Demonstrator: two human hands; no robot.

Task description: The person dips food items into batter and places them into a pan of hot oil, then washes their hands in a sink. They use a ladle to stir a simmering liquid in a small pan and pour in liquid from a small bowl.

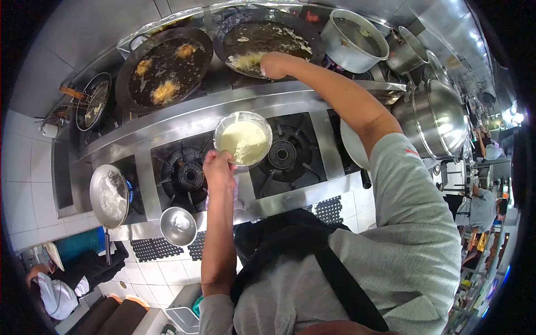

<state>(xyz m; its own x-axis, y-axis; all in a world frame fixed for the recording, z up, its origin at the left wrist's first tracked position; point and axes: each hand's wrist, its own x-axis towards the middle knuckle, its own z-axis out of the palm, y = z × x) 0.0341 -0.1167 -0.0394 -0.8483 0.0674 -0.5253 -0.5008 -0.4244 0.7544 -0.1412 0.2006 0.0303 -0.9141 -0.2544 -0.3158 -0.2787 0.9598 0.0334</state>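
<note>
Head view: left hand (219, 170) grips a round steel bowl of pale batter (243, 139) mid-frame; right hand (274, 65) curls over a dark oil-filled wok (279, 34) at top centre, and I cannot tell whether it holds anything.

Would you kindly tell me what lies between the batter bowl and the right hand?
In the head view, the stove's steel ledge crosses between the bowl and the right hand; that stretch of it is bare.
</note>
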